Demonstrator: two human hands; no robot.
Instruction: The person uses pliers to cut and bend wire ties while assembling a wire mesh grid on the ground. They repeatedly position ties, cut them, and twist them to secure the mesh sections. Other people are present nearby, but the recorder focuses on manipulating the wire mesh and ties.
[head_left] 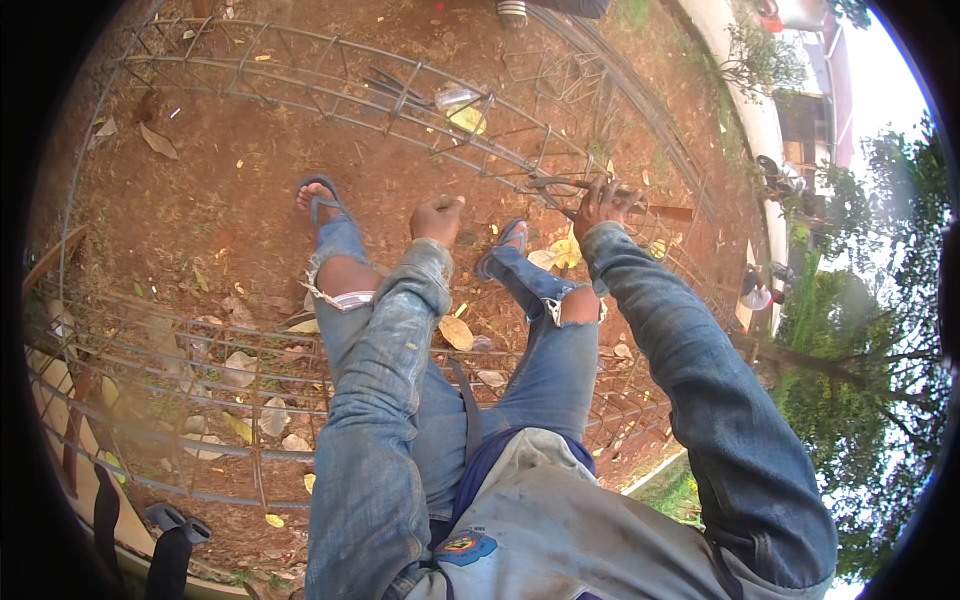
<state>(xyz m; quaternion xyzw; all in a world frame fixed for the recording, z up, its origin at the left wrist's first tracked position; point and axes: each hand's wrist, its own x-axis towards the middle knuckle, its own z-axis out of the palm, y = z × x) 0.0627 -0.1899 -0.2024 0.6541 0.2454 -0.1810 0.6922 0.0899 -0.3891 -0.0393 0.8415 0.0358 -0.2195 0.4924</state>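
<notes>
My right hand is closed round the handles of a pair of dark pincers. The tool's head lies at the right end of a long rebar cage, which stretches across the ground in front of me. My left hand is held above the soil between my feet, fingers curled in; whatever is inside is hidden. That hand is apart from the cage. Square stirrups link the long bars of the cage.
A second rebar cage runs across the ground behind my legs. Long loose bars lie at the far right. Dry leaves dot the red soil. Another person's foot shows at the top edge. Trees stand at right.
</notes>
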